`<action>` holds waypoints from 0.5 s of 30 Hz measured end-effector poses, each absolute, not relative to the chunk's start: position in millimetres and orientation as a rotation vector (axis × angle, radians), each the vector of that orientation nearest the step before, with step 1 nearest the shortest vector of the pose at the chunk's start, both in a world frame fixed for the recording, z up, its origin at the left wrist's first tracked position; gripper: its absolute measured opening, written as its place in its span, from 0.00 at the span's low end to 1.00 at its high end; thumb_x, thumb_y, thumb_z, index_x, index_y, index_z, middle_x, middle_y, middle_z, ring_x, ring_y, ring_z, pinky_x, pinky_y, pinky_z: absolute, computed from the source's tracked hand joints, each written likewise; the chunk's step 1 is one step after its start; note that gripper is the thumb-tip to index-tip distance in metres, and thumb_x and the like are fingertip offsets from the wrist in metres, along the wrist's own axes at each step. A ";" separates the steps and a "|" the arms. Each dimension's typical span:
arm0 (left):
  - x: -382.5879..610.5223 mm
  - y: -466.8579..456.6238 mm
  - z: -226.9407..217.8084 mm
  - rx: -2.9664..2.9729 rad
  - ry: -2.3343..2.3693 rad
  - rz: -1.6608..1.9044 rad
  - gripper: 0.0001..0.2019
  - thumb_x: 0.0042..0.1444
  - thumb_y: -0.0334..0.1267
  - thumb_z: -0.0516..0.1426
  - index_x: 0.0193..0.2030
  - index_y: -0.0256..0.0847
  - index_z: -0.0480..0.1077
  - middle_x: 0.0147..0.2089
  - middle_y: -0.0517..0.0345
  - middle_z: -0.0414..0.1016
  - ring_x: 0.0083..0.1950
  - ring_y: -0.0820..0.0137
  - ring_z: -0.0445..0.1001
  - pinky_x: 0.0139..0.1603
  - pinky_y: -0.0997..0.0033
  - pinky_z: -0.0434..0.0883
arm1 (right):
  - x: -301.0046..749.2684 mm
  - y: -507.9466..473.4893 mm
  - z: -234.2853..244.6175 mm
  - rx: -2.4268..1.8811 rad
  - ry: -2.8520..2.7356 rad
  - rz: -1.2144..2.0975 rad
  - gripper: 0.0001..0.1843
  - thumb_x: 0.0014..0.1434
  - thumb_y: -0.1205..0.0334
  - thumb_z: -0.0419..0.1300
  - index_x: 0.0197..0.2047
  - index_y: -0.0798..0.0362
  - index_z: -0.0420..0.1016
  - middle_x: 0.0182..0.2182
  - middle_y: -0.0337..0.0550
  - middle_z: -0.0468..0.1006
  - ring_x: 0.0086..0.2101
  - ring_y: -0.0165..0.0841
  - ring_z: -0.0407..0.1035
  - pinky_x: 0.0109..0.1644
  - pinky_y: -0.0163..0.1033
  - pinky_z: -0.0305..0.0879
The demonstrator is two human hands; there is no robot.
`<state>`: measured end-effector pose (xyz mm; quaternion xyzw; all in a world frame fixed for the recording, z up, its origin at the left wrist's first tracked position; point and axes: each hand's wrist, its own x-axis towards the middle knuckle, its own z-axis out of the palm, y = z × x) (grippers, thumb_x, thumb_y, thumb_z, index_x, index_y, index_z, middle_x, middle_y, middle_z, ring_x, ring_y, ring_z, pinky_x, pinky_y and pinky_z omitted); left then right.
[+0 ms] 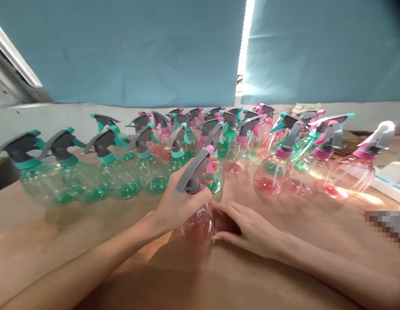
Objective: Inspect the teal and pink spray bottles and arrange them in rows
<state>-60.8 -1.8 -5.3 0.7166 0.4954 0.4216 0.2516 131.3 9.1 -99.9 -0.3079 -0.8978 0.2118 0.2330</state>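
A pink spray bottle [200,221] with a grey and pink trigger head stands on the table in front of me. My left hand [182,200] is closed around its neck, just under the head. To the bottle's right, my right hand [251,228] has its fingers stretched out and its thumb apart. Its fingertips are at the side of the pink body; whether they press on it I cannot tell. A green spray bottle [216,183] stands close behind, partly hidden by the left hand and the pink bottle.
Several green spray bottles [119,181] line the left, and several pink ones [272,176] stand on the right. More crowd the back of the brown table [128,275]. A white and blue object [389,183] lies at the right edge. Blue blinds [138,56] hang behind.
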 end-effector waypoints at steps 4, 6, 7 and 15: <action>-60.4 -1.2 -4.5 1.923 1.334 1.147 0.26 0.45 0.37 0.51 0.54 0.50 0.69 0.18 0.68 0.57 0.22 0.68 0.64 0.26 0.69 0.71 | 133.4 11.9 -101.7 -0.803 -2.504 0.523 0.31 0.63 0.46 0.55 0.63 0.54 0.60 0.59 0.55 0.71 0.57 0.44 0.67 0.57 0.54 0.67; -60.6 -0.9 -4.5 1.911 1.317 1.135 0.26 0.45 0.37 0.51 0.54 0.50 0.69 0.17 0.68 0.56 0.22 0.69 0.63 0.23 0.71 0.70 | 135.8 13.2 -102.0 -0.798 -2.530 0.497 0.30 0.64 0.47 0.55 0.63 0.54 0.62 0.60 0.53 0.69 0.59 0.43 0.65 0.60 0.54 0.64; -60.7 -0.9 -4.5 1.905 1.313 1.133 0.26 0.45 0.36 0.51 0.54 0.50 0.69 0.17 0.69 0.55 0.21 0.69 0.63 0.23 0.71 0.69 | 137.0 13.7 -101.9 -0.799 -2.542 0.491 0.29 0.64 0.47 0.54 0.63 0.54 0.62 0.60 0.53 0.69 0.60 0.43 0.63 0.62 0.54 0.63; -61.1 -1.2 -5.2 1.863 1.315 1.121 0.26 0.45 0.34 0.51 0.54 0.49 0.68 0.17 0.70 0.57 0.20 0.71 0.61 0.24 0.71 0.71 | 139.3 15.3 -102.9 -0.781 -2.526 0.515 0.27 0.64 0.50 0.54 0.63 0.52 0.65 0.60 0.52 0.70 0.60 0.43 0.63 0.63 0.55 0.62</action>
